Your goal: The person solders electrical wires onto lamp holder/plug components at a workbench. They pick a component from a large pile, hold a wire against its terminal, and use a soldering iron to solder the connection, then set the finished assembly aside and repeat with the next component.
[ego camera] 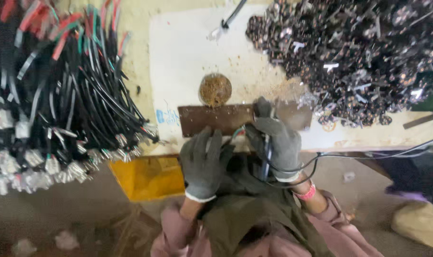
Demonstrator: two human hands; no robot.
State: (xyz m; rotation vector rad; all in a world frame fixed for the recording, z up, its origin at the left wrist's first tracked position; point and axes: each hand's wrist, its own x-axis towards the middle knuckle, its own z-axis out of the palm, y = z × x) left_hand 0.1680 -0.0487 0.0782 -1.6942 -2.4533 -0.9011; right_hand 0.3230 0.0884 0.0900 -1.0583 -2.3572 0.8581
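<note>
Grey gloves, black cables, and a brown-stained white bench.

Both gloves, left (203,164) and right (277,138), are dark grey with pale cuffs, and a pink band (306,192) rings the right wrist. The plate (216,119) under them is rusty brown, and the round lump (215,89) above it is golden brown. The bench sheet (183,52) is white, dusted tan. The cable bundle (59,95) is black with red and green strands and silvery-white ends. The heap of small parts (359,57) is black, flecked silver and copper. A yellow box (147,177) sits below, beside pink sleeves (171,233) and an olive apron (245,214).
</note>
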